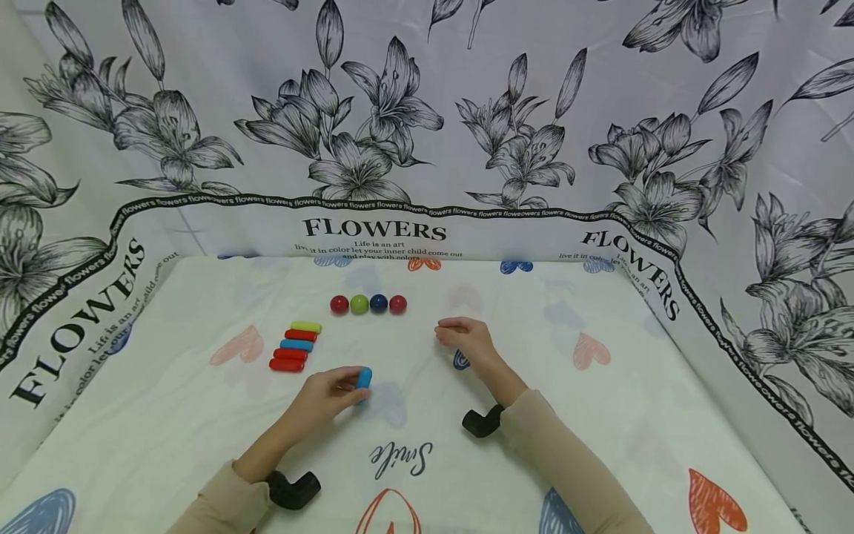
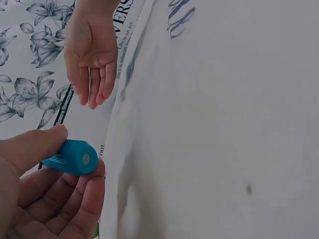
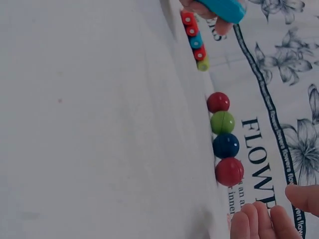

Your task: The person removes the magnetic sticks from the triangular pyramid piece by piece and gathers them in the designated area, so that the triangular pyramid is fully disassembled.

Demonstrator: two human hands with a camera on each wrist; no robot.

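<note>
A short blue magnetic building stick [image 1: 363,378], with a round grey disc in its end, is pinched between the thumb and fingers of my left hand [image 1: 325,394], above the table. The left wrist view shows the stick [image 2: 75,158] with the thumb on top and fingertips below. My right hand [image 1: 469,341] holds nothing; its fingers extend forward and to the left, to the right of a row of balls. That row has a red ball [image 1: 339,305], a green ball [image 1: 359,304], a dark blue ball [image 1: 378,304] and another red ball [image 1: 397,305].
Left of the balls lies a slanted column of several sticks: a green stick [image 1: 306,326] at its far end, red ones, and a blue stick [image 1: 296,345]. A white printed cloth [image 1: 427,489] covers the table. Behind it hangs a flowered curtain [image 1: 454,170].
</note>
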